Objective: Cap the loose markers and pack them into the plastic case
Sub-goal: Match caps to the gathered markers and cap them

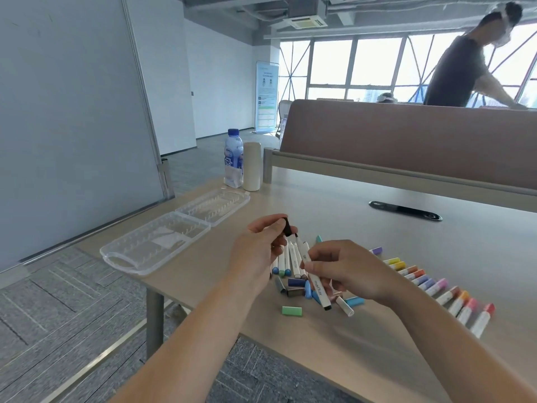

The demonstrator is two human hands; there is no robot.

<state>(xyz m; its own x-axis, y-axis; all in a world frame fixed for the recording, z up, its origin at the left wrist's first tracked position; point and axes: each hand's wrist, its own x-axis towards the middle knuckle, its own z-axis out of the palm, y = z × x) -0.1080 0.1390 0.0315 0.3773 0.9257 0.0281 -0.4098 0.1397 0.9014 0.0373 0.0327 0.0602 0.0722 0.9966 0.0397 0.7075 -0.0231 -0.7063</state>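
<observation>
The left hand (pixel 257 254) pinches a small black cap (pixel 287 227); the right hand (pixel 351 270) grips a slim white marker (pixel 318 289) above the smooth worktop (pixel 319 205). The clear, ribbed plastic case (pixel 162 239) lies open to their left.

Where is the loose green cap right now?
In the head view, the green cap lies alone on the table near its front edge, just on the near side of the pile of loose caps, below the left hand.

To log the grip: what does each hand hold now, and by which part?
The left hand pinches a black cap by its upper part; the right hand holds a white marker at the middle of its barrel.
</observation>
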